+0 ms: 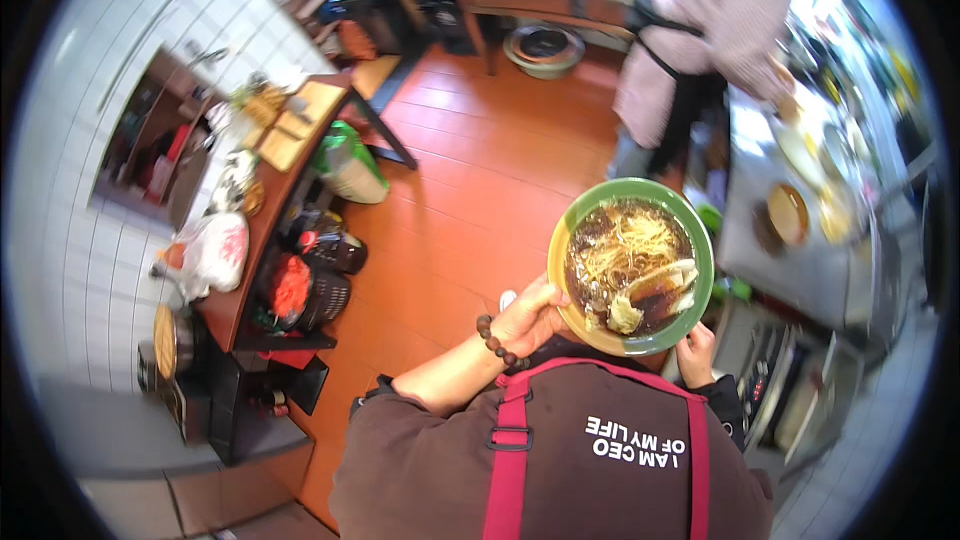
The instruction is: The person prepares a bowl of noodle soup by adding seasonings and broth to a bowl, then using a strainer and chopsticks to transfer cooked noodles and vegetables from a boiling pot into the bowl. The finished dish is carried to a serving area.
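My left hand grips a green and yellow bowl by its left rim, thumb on the edge and fingers underneath. Thin yellow noodles lie in dark broth inside it, with pale folded pieces beside them that look like wontons or greens. A dark bead bracelet circles my left wrist. Just off the bowl's lower right rim is my right hand, its fingers curled; whether it touches the bowl or holds anything is hidden.
A co-worker in a pale pink top stands at the steel counter on the right, where a small bowl sits. Along the left wall runs a wooden table with bags and boards. A green-and-white sack leans beside it on the red tile floor.
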Action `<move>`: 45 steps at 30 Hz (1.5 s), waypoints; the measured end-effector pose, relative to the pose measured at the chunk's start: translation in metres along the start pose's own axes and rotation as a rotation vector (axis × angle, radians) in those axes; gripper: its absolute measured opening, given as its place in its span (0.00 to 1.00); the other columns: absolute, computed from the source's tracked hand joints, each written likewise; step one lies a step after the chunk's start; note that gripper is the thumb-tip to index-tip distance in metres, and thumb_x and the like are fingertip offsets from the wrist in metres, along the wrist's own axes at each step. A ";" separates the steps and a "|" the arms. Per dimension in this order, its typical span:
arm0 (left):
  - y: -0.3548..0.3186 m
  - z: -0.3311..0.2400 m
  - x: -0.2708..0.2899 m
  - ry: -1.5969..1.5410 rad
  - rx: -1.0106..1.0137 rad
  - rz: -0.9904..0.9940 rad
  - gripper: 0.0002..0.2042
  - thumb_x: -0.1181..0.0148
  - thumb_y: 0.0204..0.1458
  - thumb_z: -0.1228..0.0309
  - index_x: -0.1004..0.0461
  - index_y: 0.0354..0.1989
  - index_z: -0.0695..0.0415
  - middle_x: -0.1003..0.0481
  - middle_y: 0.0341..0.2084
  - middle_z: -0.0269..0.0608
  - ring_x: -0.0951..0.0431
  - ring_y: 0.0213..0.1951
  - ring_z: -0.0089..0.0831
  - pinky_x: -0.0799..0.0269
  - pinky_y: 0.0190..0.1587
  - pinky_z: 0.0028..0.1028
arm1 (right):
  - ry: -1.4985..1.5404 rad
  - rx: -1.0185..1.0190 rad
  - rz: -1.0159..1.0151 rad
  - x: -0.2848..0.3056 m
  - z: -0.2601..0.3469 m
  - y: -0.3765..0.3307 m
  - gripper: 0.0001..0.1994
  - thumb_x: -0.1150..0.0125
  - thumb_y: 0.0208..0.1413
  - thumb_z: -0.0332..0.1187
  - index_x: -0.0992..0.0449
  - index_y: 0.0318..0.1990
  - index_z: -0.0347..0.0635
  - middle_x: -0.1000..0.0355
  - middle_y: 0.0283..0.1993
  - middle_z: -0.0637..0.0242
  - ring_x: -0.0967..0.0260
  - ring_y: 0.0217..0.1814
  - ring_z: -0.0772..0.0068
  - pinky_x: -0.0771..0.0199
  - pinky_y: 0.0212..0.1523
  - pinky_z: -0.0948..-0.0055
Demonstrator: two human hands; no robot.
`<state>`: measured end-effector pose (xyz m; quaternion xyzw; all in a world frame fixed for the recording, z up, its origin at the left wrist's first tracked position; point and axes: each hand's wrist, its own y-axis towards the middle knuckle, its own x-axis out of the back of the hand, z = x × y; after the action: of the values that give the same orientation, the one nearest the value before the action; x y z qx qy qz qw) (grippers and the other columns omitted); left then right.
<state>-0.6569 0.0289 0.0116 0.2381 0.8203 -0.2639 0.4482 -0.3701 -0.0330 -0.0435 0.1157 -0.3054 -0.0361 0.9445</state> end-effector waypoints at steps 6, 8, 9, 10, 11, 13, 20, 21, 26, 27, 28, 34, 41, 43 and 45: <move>-0.030 -0.110 0.080 0.048 -0.319 -0.231 0.28 0.49 0.43 0.74 0.47 0.56 0.62 0.37 0.52 0.46 0.34 0.51 0.39 0.37 0.53 0.43 | 0.123 0.127 0.209 -0.117 0.028 0.160 0.05 0.50 0.52 0.23 0.29 0.28 0.32 0.34 0.21 0.65 0.37 0.20 0.74 0.38 0.23 0.77; -0.045 -0.157 0.093 0.051 -0.326 -0.310 0.28 0.50 0.44 0.73 0.47 0.57 0.60 0.37 0.52 0.46 0.34 0.52 0.40 0.38 0.53 0.44 | 0.260 -0.009 0.227 -0.157 0.038 0.210 0.06 0.51 0.54 0.25 0.29 0.28 0.32 0.33 0.22 0.66 0.36 0.20 0.77 0.37 0.22 0.79; -0.052 -0.175 0.103 0.052 -0.379 -0.343 0.28 0.50 0.44 0.72 0.47 0.57 0.58 0.36 0.52 0.45 0.35 0.52 0.40 0.38 0.53 0.45 | 0.261 -0.016 0.264 -0.177 0.041 0.237 0.07 0.52 0.55 0.25 0.28 0.29 0.32 0.33 0.23 0.66 0.36 0.20 0.79 0.36 0.22 0.80; -0.060 -0.194 0.109 0.014 -0.415 -0.400 0.27 0.50 0.44 0.72 0.47 0.57 0.59 0.36 0.51 0.44 0.35 0.52 0.40 0.38 0.53 0.43 | 0.293 -0.043 0.289 -0.196 0.047 0.263 0.07 0.52 0.54 0.25 0.28 0.29 0.31 0.32 0.23 0.65 0.35 0.20 0.78 0.35 0.22 0.80; -0.066 -0.210 0.123 -0.005 -0.469 -0.447 0.27 0.50 0.44 0.73 0.46 0.56 0.60 0.36 0.51 0.44 0.35 0.52 0.39 0.39 0.54 0.42 | 0.282 0.024 0.306 -0.215 0.060 0.291 0.07 0.52 0.54 0.25 0.28 0.29 0.31 0.32 0.23 0.65 0.35 0.20 0.78 0.35 0.22 0.80; -0.069 -0.231 0.158 -0.030 -0.590 -0.537 0.27 0.50 0.43 0.74 0.44 0.55 0.61 0.35 0.51 0.43 0.35 0.53 0.37 0.41 0.56 0.39 | 0.262 0.098 0.348 -0.253 0.069 0.344 0.05 0.51 0.53 0.24 0.28 0.29 0.32 0.32 0.24 0.64 0.33 0.21 0.76 0.34 0.22 0.80; -0.077 -0.311 0.239 -0.199 -0.880 -0.682 0.27 0.50 0.40 0.74 0.42 0.54 0.63 0.34 0.49 0.46 0.35 0.52 0.40 0.42 0.56 0.42 | 0.129 0.580 0.414 -0.390 0.152 0.531 0.05 0.46 0.47 0.23 0.28 0.33 0.36 0.32 0.30 0.61 0.32 0.26 0.68 0.32 0.26 0.76; -0.074 -0.325 0.234 -0.223 -0.946 -0.742 0.27 0.51 0.39 0.73 0.42 0.54 0.63 0.35 0.50 0.46 0.35 0.52 0.41 0.43 0.57 0.42 | 0.126 0.638 0.457 -0.410 0.170 0.556 0.06 0.45 0.47 0.23 0.28 0.34 0.36 0.32 0.32 0.61 0.32 0.26 0.67 0.32 0.27 0.76; -0.071 -0.376 0.256 -0.388 -1.113 -0.756 0.23 0.52 0.41 0.73 0.40 0.50 0.62 0.32 0.47 0.45 0.32 0.49 0.40 0.37 0.53 0.42 | 0.129 0.968 0.541 -0.529 0.263 0.661 0.14 0.44 0.46 0.27 0.30 0.43 0.40 0.33 0.45 0.57 0.33 0.45 0.55 0.32 0.43 0.67; -0.071 -0.385 0.258 -0.403 -1.167 -0.795 0.23 0.52 0.42 0.72 0.39 0.50 0.62 0.32 0.46 0.45 0.32 0.49 0.40 0.37 0.53 0.42 | 0.158 1.036 0.540 -0.557 0.285 0.673 0.16 0.44 0.46 0.27 0.31 0.45 0.41 0.34 0.48 0.56 0.35 0.49 0.54 0.33 0.47 0.66; -0.074 -0.395 0.261 -0.403 -1.207 -0.825 0.24 0.52 0.41 0.73 0.41 0.51 0.62 0.34 0.48 0.46 0.32 0.49 0.42 0.38 0.53 0.44 | 0.146 1.094 0.584 -0.579 0.310 0.684 0.19 0.43 0.45 0.27 0.32 0.48 0.40 0.38 0.53 0.54 0.40 0.54 0.53 0.37 0.52 0.65; -0.095 -0.445 0.306 -0.402 -1.371 -0.906 0.28 0.52 0.40 0.74 0.46 0.55 0.63 0.38 0.51 0.48 0.36 0.53 0.45 0.38 0.53 0.47 | 0.135 1.293 0.581 -0.694 0.398 0.721 0.21 0.43 0.46 0.31 0.34 0.50 0.40 0.45 0.59 0.53 0.50 0.62 0.50 0.47 0.58 0.60; -0.110 -0.514 0.324 -0.404 -1.433 -1.052 0.33 0.51 0.39 0.71 0.52 0.58 0.59 0.40 0.52 0.49 0.37 0.53 0.47 0.39 0.54 0.50 | 0.086 1.345 0.582 -0.781 0.459 0.769 0.23 0.44 0.47 0.32 0.38 0.54 0.44 0.52 0.63 0.55 0.56 0.65 0.52 0.52 0.59 0.58; -0.114 -0.526 0.337 -0.419 -1.463 -1.030 0.33 0.51 0.39 0.71 0.51 0.58 0.58 0.39 0.51 0.49 0.37 0.53 0.48 0.38 0.53 0.51 | 0.104 1.357 0.581 -0.807 0.480 0.787 0.24 0.45 0.48 0.33 0.39 0.55 0.44 0.52 0.63 0.54 0.57 0.66 0.51 0.52 0.59 0.57; -0.115 -0.516 0.360 -0.437 -1.423 -1.115 0.26 0.45 0.43 0.67 0.39 0.53 0.60 0.32 0.46 0.44 0.31 0.47 0.41 0.34 0.49 0.43 | 0.126 1.400 0.535 -0.838 0.503 0.808 0.25 0.45 0.48 0.33 0.40 0.55 0.44 0.52 0.64 0.54 0.57 0.66 0.51 0.52 0.59 0.56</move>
<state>-1.2178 0.3318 -0.0364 -0.5763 0.6822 0.0853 0.4419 -1.3456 0.7685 0.0699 0.6129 -0.2199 0.4040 0.6425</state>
